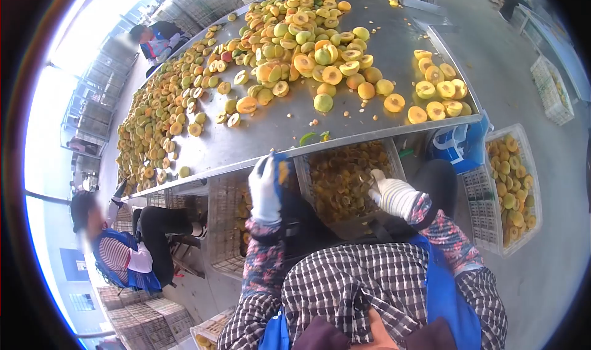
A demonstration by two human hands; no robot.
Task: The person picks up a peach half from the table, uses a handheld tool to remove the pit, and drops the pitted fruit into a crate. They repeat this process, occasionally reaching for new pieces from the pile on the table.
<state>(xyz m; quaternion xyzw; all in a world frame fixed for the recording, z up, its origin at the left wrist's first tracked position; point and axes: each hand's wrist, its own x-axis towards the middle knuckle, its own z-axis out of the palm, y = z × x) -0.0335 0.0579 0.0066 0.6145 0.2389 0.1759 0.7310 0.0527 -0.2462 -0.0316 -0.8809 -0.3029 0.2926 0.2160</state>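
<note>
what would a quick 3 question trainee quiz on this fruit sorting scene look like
1. True or false: the left hand is bare.
2. Which crate is the right hand over? A) the crate under the table edge B) the white crate on the floor C) the stacked crates far left
3. Fill in: the small separate group of halved fruit lies near the table's ____ edge in the picture.

Key
1. False: it wears a white glove and holds a blue tool.
2. A
3. Right, on the metal table.
</note>
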